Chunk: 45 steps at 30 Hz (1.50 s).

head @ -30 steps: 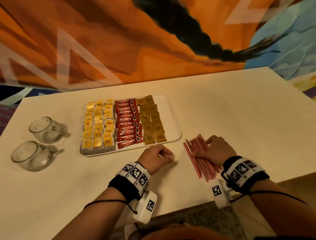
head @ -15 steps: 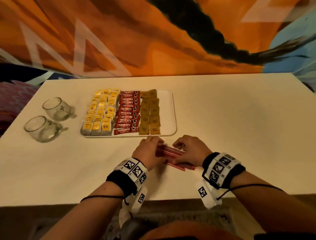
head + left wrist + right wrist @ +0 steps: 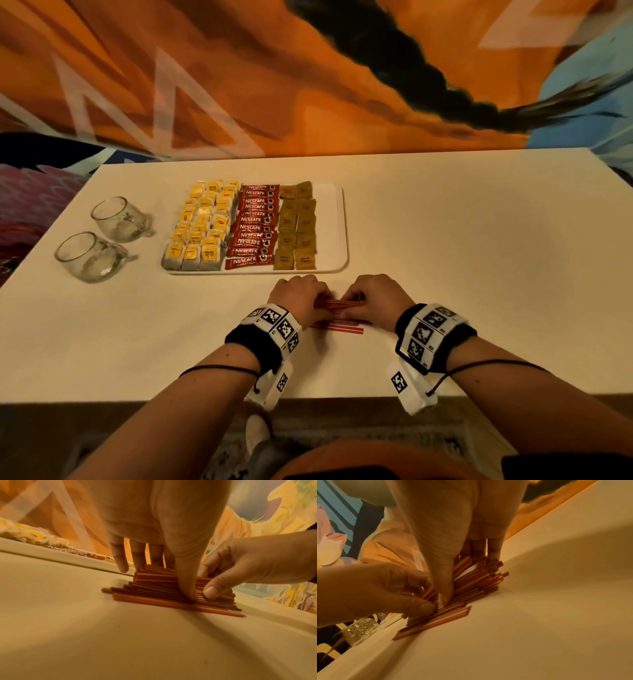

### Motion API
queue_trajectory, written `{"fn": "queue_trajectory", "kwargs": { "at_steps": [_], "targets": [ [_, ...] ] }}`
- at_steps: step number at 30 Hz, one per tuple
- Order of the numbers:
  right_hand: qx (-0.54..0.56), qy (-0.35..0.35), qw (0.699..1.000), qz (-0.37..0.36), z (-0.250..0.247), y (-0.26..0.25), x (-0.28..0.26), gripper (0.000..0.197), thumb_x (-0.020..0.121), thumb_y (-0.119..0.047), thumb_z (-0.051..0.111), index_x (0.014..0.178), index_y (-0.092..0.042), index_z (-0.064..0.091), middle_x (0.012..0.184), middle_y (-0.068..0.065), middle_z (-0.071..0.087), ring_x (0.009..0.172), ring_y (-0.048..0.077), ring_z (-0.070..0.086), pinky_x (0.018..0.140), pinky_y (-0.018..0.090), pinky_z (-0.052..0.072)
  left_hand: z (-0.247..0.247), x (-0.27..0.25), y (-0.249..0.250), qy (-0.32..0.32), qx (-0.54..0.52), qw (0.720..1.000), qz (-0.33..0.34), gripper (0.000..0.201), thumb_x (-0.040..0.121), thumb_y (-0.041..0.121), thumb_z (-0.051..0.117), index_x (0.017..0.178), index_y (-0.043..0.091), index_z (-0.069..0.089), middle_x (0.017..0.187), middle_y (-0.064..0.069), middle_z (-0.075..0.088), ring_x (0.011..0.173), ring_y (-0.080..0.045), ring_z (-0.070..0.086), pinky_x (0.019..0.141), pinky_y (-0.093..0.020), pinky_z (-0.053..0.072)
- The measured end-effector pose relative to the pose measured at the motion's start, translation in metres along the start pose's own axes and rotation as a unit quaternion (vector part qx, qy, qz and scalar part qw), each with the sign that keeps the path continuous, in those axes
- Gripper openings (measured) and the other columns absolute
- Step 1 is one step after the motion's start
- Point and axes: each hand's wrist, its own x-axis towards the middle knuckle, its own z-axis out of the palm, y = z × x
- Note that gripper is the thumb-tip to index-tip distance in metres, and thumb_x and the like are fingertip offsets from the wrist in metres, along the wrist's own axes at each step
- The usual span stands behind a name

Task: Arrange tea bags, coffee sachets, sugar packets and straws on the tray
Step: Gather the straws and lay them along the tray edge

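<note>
Red straws (image 3: pixel 337 313): a loose pile flat on the tabletop (image 3: pixel 462 274), centre of the head view, just below the tray's (image 3: pixel 343 226) near edge. Left hand (image 3: pixel 298 297) and right hand (image 3: pixel 374 297): both curled over the pile, thumbs and fingers (image 3: pixel 186 582) pinching it from either end. On the tray, left to right: tea bags (image 3: pixel 202 228), coffee sachets (image 3: pixel 255 226), sugar packets (image 3: pixel 297 226); two glass cups (image 3: pixel 102 236) at far left.
</note>
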Motion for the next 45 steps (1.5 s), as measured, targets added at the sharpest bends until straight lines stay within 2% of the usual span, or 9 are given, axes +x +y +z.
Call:
{"fn": "queue_trajectory", "kwargs": {
  "at_steps": [12,19,25,31,33,34,37,40,45],
  "targets": [
    [0.031,0.026,0.999,-0.009,-0.002,-0.006,0.008,0.028,0.083,-0.045,0.068,0.099,-0.022,0.072,0.097,-0.002,0.07,0.088,0.015,0.062,0.08,0.03,0.048,-0.001,0.001,-0.006,0.017,0.035,0.999,0.017,0.032,0.098,0.044,0.035,0.115,0.024,0.053,0.121,0.002,0.061,0.115,-0.022,0.05,0.095,-0.04,0.031],
    [0.175,0.095,0.98,0.015,-0.012,-0.012,0.016,0.036,0.074,-0.063,0.067,0.084,-0.029,0.072,0.08,-0.01,0.07,0.074,0.002,0.062,0.069,0.022,0.05,-0.014,0.0,-0.025,0.022,-0.034,0.999,0.027,0.023,0.099,0.03,0.034,0.116,0.023,0.048,0.116,-0.002,0.064,0.109,-0.025,0.058,0.093,-0.038,0.032],
    [0.184,0.153,0.971,0.004,-0.021,-0.038,0.035,0.039,0.094,-0.042,0.054,0.073,-0.011,0.064,0.063,0.0,0.061,0.061,0.013,0.053,0.064,0.029,0.04,-0.03,-0.007,-0.035,-0.008,-0.115,0.992,0.05,0.031,0.1,0.039,0.036,0.123,0.021,0.045,0.105,-0.005,0.064,0.096,-0.025,0.061,0.084,-0.033,0.041],
    [0.191,0.164,0.967,-0.033,-0.035,-0.075,0.055,0.024,0.091,-0.036,0.062,0.072,-0.021,0.063,0.063,-0.009,0.058,0.057,0.001,0.05,0.059,0.02,0.039,-0.044,-0.009,-0.056,-0.037,-0.282,0.955,0.079,0.018,0.1,0.034,0.04,0.102,0.018,0.048,0.075,0.005,0.053,0.071,-0.016,0.056,0.071,-0.034,0.05],
    [0.221,0.2,0.954,-0.039,-0.038,-0.088,0.061,0.022,0.086,-0.04,0.066,0.103,-0.025,0.064,0.089,-0.01,0.064,0.075,0.001,0.058,0.069,0.02,0.045,-0.052,-0.01,-0.066,-0.026,-0.387,0.92,0.059,0.013,0.101,0.03,0.04,0.093,0.021,0.046,0.073,0.004,0.052,0.065,-0.013,0.054,0.062,-0.023,0.048],
    [0.226,0.22,0.948,-0.037,-0.038,-0.093,0.062,0.046,0.082,-0.043,0.07,0.123,-0.03,0.054,0.106,-0.011,0.059,0.087,0.003,0.057,0.075,0.02,0.046,-0.055,-0.009,-0.071,-0.022,-0.472,0.881,0.037,0.013,0.101,0.026,0.039,0.092,0.02,0.046,0.071,0.003,0.051,0.062,-0.011,0.054,0.056,-0.019,0.045],
    [0.263,0.229,0.936,-0.051,-0.032,-0.107,0.066,0.114,0.063,-0.048,0.084,0.149,-0.04,0.011,0.133,-0.014,0.037,0.115,0.005,0.046,0.092,0.02,0.04,-0.065,-0.005,-0.088,-0.003,-0.725,0.687,-0.053,0.016,0.1,0.021,0.043,0.098,0.009,0.055,0.069,-0.002,0.056,0.06,-0.013,0.057,0.058,-0.024,0.046],
    [0.212,0.205,0.95,-0.106,-0.02,-0.115,0.066,0.14,0.045,-0.055,0.09,0.148,-0.045,-0.004,0.15,-0.006,0.024,0.137,0.01,0.029,0.111,0.035,0.031,-0.07,-0.002,-0.101,0.005,-0.841,0.535,-0.084,0.019,0.098,0.024,0.046,0.091,0.009,0.055,0.066,-0.002,0.052,0.057,-0.016,0.054,0.052,-0.026,0.049],
    [0.149,0.205,0.959,-0.128,-0.009,-0.128,0.082,0.141,0.044,-0.058,0.089,0.147,-0.049,-0.006,0.153,-0.005,0.018,0.141,0.014,0.024,0.113,0.051,0.032,-0.073,-0.007,-0.109,-0.002,-0.867,0.491,-0.081,0.021,0.1,0.025,0.042,0.092,0.01,0.055,0.065,-0.001,0.047,0.06,-0.016,0.051,0.05,-0.024,0.048]
  ]
}}
